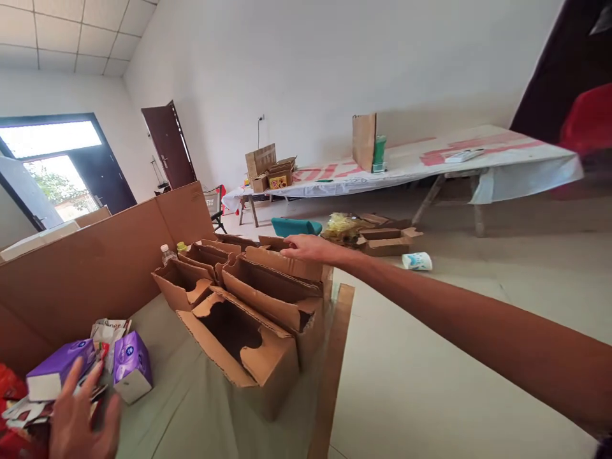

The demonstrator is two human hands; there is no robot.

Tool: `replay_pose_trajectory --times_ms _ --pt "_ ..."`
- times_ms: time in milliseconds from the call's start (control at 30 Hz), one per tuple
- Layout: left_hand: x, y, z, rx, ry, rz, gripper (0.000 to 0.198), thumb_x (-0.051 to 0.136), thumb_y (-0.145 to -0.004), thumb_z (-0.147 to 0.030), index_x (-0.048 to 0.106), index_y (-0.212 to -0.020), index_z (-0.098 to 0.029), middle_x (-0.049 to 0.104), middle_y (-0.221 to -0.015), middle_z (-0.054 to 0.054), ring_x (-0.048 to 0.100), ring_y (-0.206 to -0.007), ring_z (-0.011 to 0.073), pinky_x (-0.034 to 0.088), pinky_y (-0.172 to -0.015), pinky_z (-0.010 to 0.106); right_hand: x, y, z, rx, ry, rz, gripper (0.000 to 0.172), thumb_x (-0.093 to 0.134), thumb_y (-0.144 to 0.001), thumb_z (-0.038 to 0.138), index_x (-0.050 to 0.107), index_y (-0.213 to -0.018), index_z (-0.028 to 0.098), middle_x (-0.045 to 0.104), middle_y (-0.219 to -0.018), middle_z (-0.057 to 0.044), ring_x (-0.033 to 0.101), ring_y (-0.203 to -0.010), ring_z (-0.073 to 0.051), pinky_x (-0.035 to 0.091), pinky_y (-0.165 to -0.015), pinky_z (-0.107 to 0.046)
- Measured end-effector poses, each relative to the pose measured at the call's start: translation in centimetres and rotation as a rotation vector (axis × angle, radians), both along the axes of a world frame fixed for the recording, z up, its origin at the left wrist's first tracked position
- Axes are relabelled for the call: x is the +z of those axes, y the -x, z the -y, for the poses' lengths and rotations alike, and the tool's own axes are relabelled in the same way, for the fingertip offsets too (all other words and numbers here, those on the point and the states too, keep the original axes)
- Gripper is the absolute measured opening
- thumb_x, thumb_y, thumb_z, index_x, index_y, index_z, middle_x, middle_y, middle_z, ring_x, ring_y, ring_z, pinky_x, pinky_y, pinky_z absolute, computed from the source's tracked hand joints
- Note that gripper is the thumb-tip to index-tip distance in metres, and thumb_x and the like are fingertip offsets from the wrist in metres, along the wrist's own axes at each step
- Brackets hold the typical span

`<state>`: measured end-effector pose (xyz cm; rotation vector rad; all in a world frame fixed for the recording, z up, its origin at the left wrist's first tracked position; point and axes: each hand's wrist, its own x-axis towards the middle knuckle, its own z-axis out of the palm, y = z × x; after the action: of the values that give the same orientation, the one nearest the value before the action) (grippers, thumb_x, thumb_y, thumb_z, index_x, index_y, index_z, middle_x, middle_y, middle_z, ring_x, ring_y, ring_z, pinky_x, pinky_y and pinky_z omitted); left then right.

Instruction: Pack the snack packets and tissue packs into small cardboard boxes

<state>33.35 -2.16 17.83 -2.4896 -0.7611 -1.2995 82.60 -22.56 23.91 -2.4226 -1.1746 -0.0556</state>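
My left hand (83, 414) is open, its fingers spread and blurred, over the packets at the lower left. Next to it are two purple tissue packs; one tissue pack (132, 366) stands to its right, the other tissue pack (62, 370) lies just behind the fingers. Red and white wrappers (29, 411) are heaped beside it. My right arm reaches across to the far boxes, and my right hand (306, 248) hovers at a cardboard flap (282, 264). Its thumb and forefinger are slightly apart with nothing seen between them; the other fingers are hidden. Several open cardboard boxes (280, 363) stand in rows on the table.
A tall cardboard wall (95, 255) borders the table on the left, with a clear bottle (167, 254) near it. A cardboard strip (337, 357) runs along the right edge. On the floor lie a flattened box (387, 245) and a white-blue tub (417, 261). A long covered table (329, 185) stands behind.
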Motion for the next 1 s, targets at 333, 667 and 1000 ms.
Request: replay_pose_trajectory --times_ms 333,667,1000 --pt "7.8 -30.6 6.3 -0.548 0.086 -0.796 0.08 0.061 -0.068 -0.011 0.049 -0.148 -0.013 0.035 -0.165 0.018 0.025 -0.156 0.0345 0.025 -0.126 0.055 -4.7 1.7 3.7 0.221 -0.328 -0.136 0.039 0.044 -0.095 0.031 0.073 -0.12 0.024 0.078 -0.115 -0.006 0.071 -0.106 -0.026 0.053 -0.092 -0.036" --pt "4.4 -37.3 6.8 -0.533 0.086 -0.954 0.046 0.047 -0.084 -0.006 0.069 -0.121 -0.024 0.072 -0.132 0.007 0.062 -0.128 0.0261 0.047 -0.107 0.047 -4.6 -2.1 2.6 0.177 -0.079 -0.073 0.041 0.041 -0.095 0.024 0.071 -0.123 0.021 0.074 -0.125 -0.006 0.068 -0.114 -0.02 0.049 -0.097 -0.029" --pt "2.7 -37.0 7.4 -0.466 -0.034 -0.927 0.028 0.048 -0.094 -0.008 0.07 -0.108 -0.02 0.076 -0.116 0.008 0.066 -0.114 0.0242 0.046 -0.103 0.042 -4.1 -5.2 -1.5 0.123 0.333 -0.018 0.038 0.07 -0.081 0.045 0.08 -0.098 0.013 0.078 -0.105 -0.019 0.073 -0.097 -0.032 0.05 -0.074 -0.033"
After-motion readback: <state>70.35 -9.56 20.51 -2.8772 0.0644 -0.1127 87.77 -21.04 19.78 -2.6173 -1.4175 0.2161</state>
